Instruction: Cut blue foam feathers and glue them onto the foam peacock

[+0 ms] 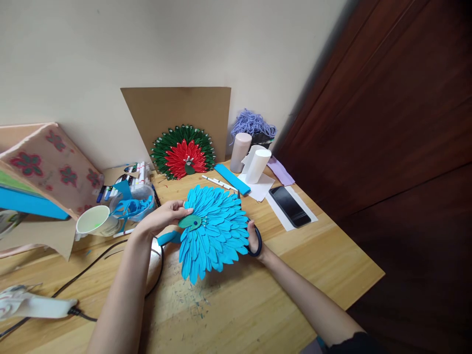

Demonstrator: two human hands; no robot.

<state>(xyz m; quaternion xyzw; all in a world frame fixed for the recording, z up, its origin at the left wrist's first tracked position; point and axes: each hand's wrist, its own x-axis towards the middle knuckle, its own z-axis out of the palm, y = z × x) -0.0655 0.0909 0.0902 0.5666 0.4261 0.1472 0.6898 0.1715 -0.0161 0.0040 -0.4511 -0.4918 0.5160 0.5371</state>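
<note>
A blue paper peacock (217,226) with layered petal-like feathers is held up over the table. My left hand (165,216) pinches its left edge, beside the green oval head piece (190,222). On the far right side of the fan, my right hand (252,239) grips dark-handled scissors (259,242). Part of that hand and most of the blades are behind the feathers; a blade tip shows above the upper right edge. Below my left hand, a rolled blue paper piece (168,238) sits near a white rounded object (155,258).
A red and green paper peacock (184,155) leans on cardboard (177,101) at the wall. Around lie a phone (290,206), white cylinders, purple yarn (252,124), a blue strip (232,179), a tub of blue scraps (138,204), a cup (96,221) and a corded glue gun (40,302).
</note>
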